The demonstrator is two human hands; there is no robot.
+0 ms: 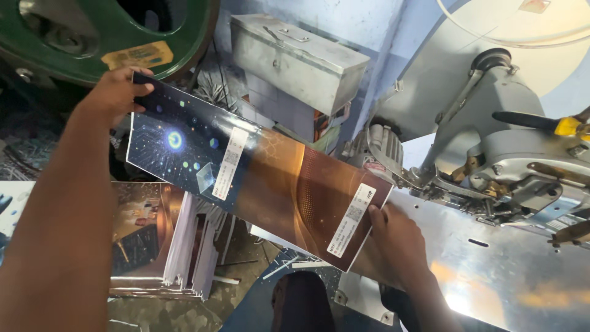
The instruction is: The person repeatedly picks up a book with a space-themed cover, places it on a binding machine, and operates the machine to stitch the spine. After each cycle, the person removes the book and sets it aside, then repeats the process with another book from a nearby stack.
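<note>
Both hands, left hand (pixel 114 92) and right hand (pixel 393 237), pinch opposite ends of the long glossy printed cardboard sheet (pixel 258 172) held above the shiny metal worktop (pixel 491 276); keeping it taut and level seems wise.

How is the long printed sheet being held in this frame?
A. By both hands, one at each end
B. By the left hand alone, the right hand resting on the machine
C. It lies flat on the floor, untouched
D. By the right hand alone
A: the left hand grips the dark blue end of the printed sheet, and the right hand holds the brown end by the metal table.
</note>
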